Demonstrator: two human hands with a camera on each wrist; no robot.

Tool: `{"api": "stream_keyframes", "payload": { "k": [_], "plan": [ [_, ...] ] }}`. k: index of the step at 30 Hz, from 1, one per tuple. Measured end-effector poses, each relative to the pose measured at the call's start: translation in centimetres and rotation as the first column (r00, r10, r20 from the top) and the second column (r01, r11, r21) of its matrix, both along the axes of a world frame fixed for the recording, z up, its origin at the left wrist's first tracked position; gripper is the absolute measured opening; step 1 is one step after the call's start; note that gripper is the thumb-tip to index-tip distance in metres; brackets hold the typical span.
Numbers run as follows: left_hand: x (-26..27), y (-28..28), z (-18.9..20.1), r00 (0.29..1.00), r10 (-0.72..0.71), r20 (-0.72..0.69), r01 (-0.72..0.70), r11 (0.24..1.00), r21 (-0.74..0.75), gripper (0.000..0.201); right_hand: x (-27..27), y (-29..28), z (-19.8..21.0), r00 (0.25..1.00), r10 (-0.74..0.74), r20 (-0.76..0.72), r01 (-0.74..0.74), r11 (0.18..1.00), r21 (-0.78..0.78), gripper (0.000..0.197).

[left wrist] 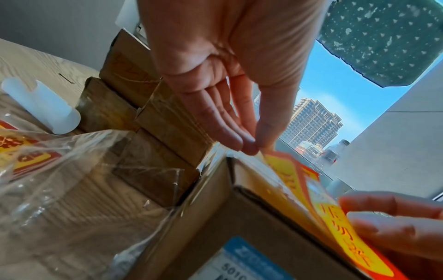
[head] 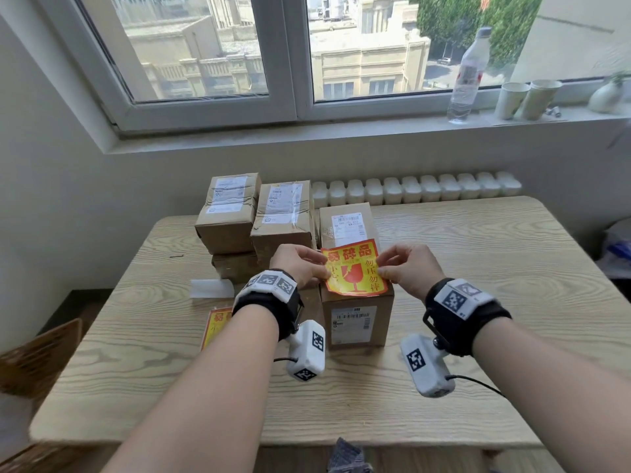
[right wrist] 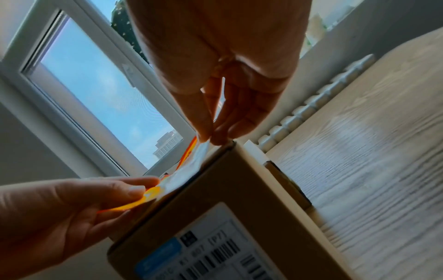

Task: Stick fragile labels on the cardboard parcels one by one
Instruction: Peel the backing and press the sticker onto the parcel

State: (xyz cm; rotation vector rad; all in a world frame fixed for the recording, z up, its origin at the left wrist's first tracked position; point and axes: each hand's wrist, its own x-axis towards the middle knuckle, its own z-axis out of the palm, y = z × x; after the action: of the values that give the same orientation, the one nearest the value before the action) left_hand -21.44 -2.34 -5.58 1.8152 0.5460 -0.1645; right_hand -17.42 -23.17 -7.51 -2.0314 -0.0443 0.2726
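Note:
A yellow and red fragile label (head: 353, 270) hangs just above the top of the nearest cardboard parcel (head: 355, 322). My left hand (head: 300, 264) pinches its left edge and my right hand (head: 406, 268) pinches its right edge. In the left wrist view the left hand (left wrist: 249, 145) holds the label (left wrist: 335, 214) over the parcel's top (left wrist: 215, 217). The right wrist view shows the right hand (right wrist: 213, 138) pinching the label's corner (right wrist: 191, 166) at the box edge (right wrist: 227, 189). Whether the label touches the box I cannot tell.
Several more parcels (head: 252, 216) are stacked behind and to the left. A bag of spare labels (head: 215, 326) and a white backing strip (head: 211, 288) lie on the wooden table (head: 478, 268). A bottle (head: 467, 76) and cups (head: 526, 99) stand on the windowsill.

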Motion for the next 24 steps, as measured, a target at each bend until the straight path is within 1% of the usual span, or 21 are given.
{"api": "stream_keyframes", "payload": {
  "k": [2,6,9,12,18,24],
  "plan": [
    [0.04,-0.21,-0.13,1.0,-0.009,0.001,0.008,0.999,0.045,0.027,-0.04,0.02,-0.07,1.0,0.006,0.023,-0.005,0.999,-0.036,0.022],
    [-0.05,-0.42,-0.39,1.0,-0.008,0.026,0.004,0.992,0.128,0.031,-0.08,0.01,0.08,0.999,-0.004,0.044,0.006,0.998,-0.056,0.021],
    [0.07,-0.54,-0.52,0.999,-0.004,0.038,-0.001,0.989,0.149,0.032,-0.1,0.06,0.12,0.999,-0.024,0.045,0.027,0.998,-0.058,0.021],
    [0.04,-0.54,-0.57,0.999,-0.033,0.031,0.028,0.986,0.167,0.035,0.02,-0.01,0.04,0.999,-0.028,0.026,0.029,0.999,-0.039,0.021],
    [0.01,-0.28,-0.48,0.996,-0.077,0.038,0.071,0.988,0.137,0.036,0.19,0.02,-0.09,0.999,-0.035,-0.018,0.035,0.999,0.012,0.022],
    [-0.01,-0.21,-0.61,0.994,-0.099,0.044,0.093,0.989,0.118,0.036,0.33,0.05,-0.16,0.999,-0.029,-0.037,0.029,0.999,0.014,0.021]
  ]
}}
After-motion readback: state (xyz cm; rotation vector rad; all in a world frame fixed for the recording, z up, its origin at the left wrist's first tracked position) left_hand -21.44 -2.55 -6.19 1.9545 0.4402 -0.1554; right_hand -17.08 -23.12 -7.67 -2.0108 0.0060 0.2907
